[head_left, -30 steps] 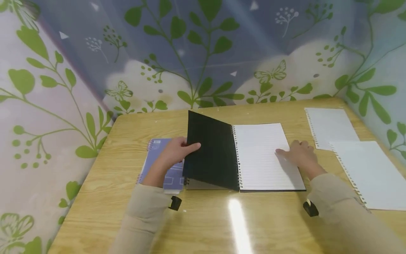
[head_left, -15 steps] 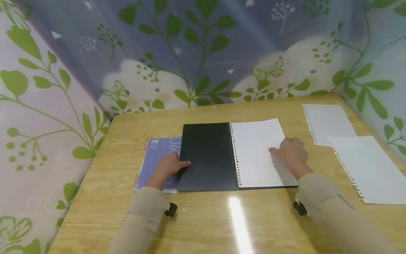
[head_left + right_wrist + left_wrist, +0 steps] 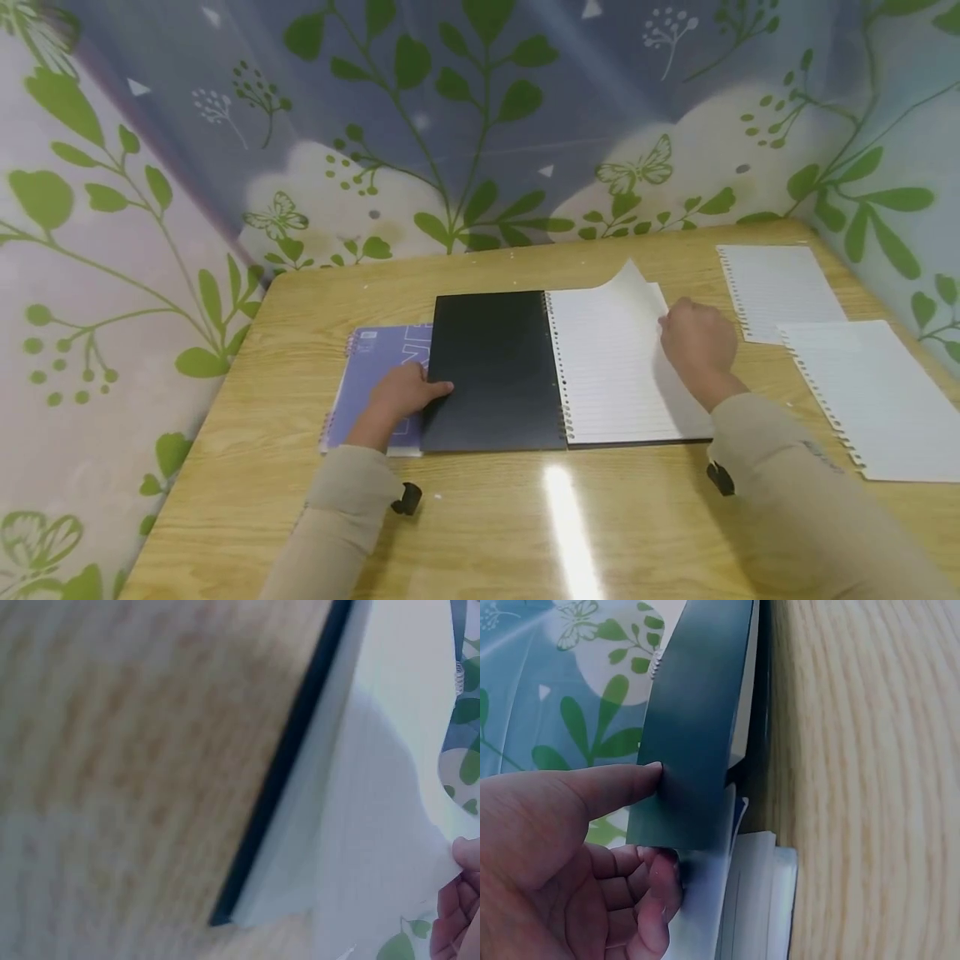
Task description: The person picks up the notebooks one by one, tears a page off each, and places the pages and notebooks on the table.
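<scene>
A spiral notebook lies spread on the table, its black cover [image 3: 491, 371] to the left and a lined white page [image 3: 607, 367] to the right. My left hand [image 3: 401, 392] holds the cover's left edge, thumb on top and fingers curled beneath, as the left wrist view shows. With my right hand [image 3: 701, 342] I pinch the right edge of the top sheet, whose upper corner [image 3: 630, 283] curls up off the pages below. In the right wrist view thumb and fingers grip that lifted sheet [image 3: 375, 795]. Under the cover's left side sits a purple spiral notebook [image 3: 375, 358], partly hidden.
Two loose sheets with torn perforated edges lie at the right: a farther sheet [image 3: 780, 292] and a nearer sheet [image 3: 877, 400]. A wall with leaf patterns [image 3: 487, 108] borders the wooden table [image 3: 487, 525] at the back and sides.
The black cover has come down from a raised tilt to lie flat. My right hand has moved up along the page's edge, and the sheet's upper corner has risen and curled.
</scene>
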Action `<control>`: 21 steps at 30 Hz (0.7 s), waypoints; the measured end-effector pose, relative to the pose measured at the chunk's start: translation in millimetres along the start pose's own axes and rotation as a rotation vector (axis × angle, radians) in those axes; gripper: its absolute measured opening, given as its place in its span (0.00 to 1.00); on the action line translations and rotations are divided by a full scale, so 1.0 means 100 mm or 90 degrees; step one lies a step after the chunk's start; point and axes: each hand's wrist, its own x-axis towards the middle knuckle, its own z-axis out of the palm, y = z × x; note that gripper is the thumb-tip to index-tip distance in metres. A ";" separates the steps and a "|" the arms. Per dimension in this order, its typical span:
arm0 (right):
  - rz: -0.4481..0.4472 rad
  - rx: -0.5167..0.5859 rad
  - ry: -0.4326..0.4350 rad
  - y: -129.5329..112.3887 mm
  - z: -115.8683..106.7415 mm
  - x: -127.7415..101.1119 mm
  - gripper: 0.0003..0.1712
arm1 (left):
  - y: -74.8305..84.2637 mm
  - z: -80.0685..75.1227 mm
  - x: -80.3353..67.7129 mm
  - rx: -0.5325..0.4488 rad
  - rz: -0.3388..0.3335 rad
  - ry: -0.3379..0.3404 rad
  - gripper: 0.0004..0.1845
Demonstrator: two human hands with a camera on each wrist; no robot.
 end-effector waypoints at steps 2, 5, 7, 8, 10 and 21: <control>-0.022 -0.035 -0.004 0.00 0.01 -0.01 0.18 | -0.01 0.00 0.00 -0.002 -0.002 -0.001 0.23; -0.030 -0.047 0.000 -0.01 0.03 -0.02 0.17 | -0.02 0.00 0.00 -0.007 -0.002 -0.002 0.23; -0.026 -0.034 -0.002 -0.01 0.02 -0.01 0.16 | -0.01 0.00 0.00 -0.010 0.002 -0.001 0.23; -0.024 -0.026 -0.006 -0.01 0.02 -0.01 0.15 | 0.00 0.00 0.00 -0.011 0.004 0.000 0.23; -0.019 -0.011 -0.014 -0.01 0.00 0.00 0.16 | 0.02 0.00 0.00 -0.010 0.006 0.003 0.23; -0.011 0.113 -0.061 -0.04 -0.02 0.02 0.25 | 0.28 -0.03 -0.09 0.066 0.013 0.053 0.43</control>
